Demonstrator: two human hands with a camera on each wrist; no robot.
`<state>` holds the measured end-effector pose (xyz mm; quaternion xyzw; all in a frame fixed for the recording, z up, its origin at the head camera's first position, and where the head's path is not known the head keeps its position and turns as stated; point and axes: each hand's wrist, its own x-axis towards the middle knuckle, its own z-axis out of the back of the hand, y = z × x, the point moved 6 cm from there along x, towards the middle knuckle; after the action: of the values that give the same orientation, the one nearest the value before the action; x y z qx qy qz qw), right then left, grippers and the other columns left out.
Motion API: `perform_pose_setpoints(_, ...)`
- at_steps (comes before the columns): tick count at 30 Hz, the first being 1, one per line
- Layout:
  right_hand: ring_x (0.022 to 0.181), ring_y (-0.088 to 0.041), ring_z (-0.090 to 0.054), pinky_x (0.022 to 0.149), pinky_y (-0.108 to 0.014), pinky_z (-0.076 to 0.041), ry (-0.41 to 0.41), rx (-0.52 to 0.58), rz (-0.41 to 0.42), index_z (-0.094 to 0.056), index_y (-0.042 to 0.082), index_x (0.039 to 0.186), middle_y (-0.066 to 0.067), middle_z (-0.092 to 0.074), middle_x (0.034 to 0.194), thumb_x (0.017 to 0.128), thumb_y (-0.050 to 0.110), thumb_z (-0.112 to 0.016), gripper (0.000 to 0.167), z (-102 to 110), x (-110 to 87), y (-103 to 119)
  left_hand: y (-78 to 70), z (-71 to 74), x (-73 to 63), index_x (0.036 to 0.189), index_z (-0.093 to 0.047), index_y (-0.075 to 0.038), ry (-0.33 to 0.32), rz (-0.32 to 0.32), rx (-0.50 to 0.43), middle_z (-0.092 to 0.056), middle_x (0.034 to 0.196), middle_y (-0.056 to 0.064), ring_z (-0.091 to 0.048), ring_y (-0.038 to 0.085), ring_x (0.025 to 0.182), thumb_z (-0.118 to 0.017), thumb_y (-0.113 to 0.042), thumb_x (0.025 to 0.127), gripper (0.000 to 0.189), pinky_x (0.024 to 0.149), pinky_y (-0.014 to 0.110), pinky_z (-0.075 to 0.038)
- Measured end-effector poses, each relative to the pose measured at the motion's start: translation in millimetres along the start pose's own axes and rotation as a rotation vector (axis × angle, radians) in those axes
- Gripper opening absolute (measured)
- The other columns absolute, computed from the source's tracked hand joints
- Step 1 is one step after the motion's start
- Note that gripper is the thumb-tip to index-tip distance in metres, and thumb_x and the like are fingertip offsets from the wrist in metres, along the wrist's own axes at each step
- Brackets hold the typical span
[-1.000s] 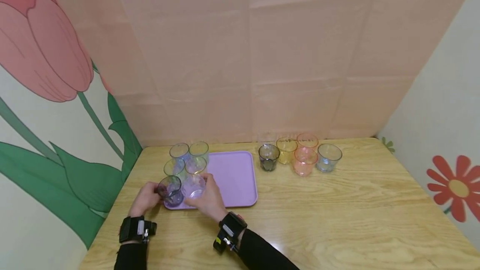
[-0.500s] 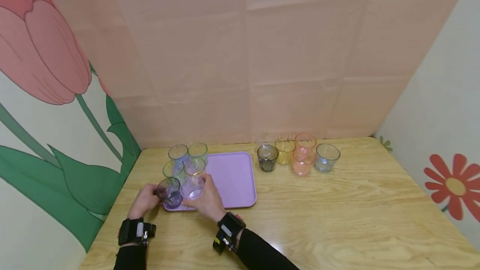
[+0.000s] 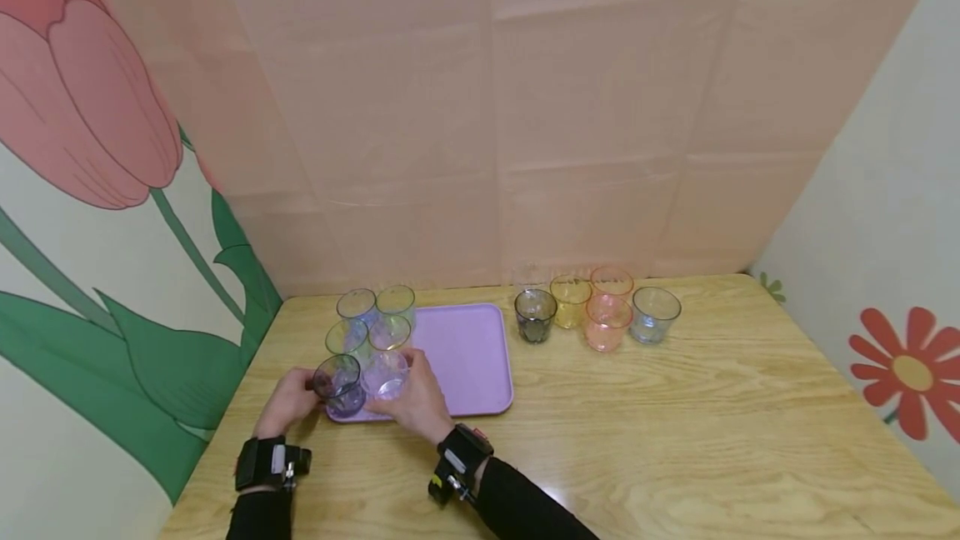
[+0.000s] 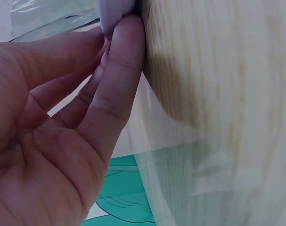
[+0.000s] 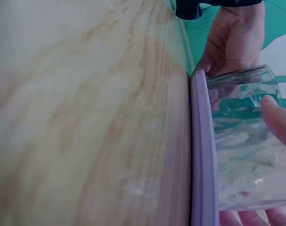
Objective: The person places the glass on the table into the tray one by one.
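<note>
My left hand [image 3: 288, 400] pinches the left edge of a purple tray [image 3: 467, 361], beside a dark grey glass [image 3: 337, 386]. In the left wrist view, thumb and fingers meet at the tray's rim [image 4: 110, 16]. My right hand [image 3: 417, 402] holds a clear glass [image 3: 385, 377] standing on the tray, next to the grey one. The right wrist view shows the thumb on one side of the clear glass [image 5: 249, 169] and fingertips on the other. Behind these two, several tinted glasses stand upright in two columns, including a yellow-rimmed glass [image 3: 390, 333] and a blue glass [image 3: 356, 307].
The tray's right half is bare. To its right on the wooden table [image 3: 637, 440] stands a cluster of glasses: a dark glass [image 3: 536, 323], a yellow glass [image 3: 571, 307], a pink glass [image 3: 607, 327] and a bluish glass [image 3: 654, 323] among them. A pink backdrop [image 3: 480, 148] rises behind.
</note>
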<state>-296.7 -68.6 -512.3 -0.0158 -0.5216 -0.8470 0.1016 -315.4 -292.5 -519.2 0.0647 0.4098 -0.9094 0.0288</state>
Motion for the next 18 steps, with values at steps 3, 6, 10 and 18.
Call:
perform_pose_setpoints(3,0.122,-0.035,-0.055,0.105,-0.049,-0.045,0.05,0.022,0.019,-0.042,-0.002,0.139,-0.019,-0.054,0.133,0.064,0.016,-0.096,0.094,3,-0.1,-3,0.8,0.8,-0.4,0.095,-0.07,0.009,-0.003,-0.006,0.002,-0.069,0.088,0.013,-0.064,0.023,0.08,-0.055,0.017,0.085,0.02,0.069,0.036,-0.056)
perform_pose_setpoints(6,0.123,-0.034,-0.056,0.106,-0.046,-0.045,0.124,0.011,0.025,-0.04,-0.003,0.143,-0.019,-0.054,0.136,0.064,0.006,-0.093,0.095,6,0.0,-7,1.1,2.0,-1.6,0.094,-0.07,0.009,-0.006,-0.015,0.017,-0.069,0.087,0.013,-0.063,0.023,0.08,-0.056,0.016,0.085,0.018,0.069,0.036,-0.056)
perform_pose_setpoints(10,0.123,-0.035,-0.058,0.106,-0.044,-0.046,0.182,-0.068,0.066,-0.04,-0.007,0.143,-0.022,-0.056,0.137,0.066,0.002,-0.089,0.092,17,0.8,-10,1.9,2.0,-1.9,0.094,-0.07,0.009,-0.005,-0.017,0.021,-0.069,0.087,0.013,-0.063,0.023,0.08,-0.056,0.017,0.084,0.019,0.069,0.037,-0.056)
perform_pose_setpoints(18,0.126,-0.039,-0.056,0.106,-0.047,-0.045,0.229,-0.085,0.106,-0.042,-0.011,0.142,-0.026,-0.056,0.137,0.073,-0.003,-0.082,0.08,51,0.8,-10,0.1,-0.9,-1.3,0.087,-0.068,0.008,-0.009,-0.044,-0.012,-0.067,0.081,0.009,-0.061,0.021,0.076,-0.053,0.019,0.08,0.02,0.065,0.032,-0.054)
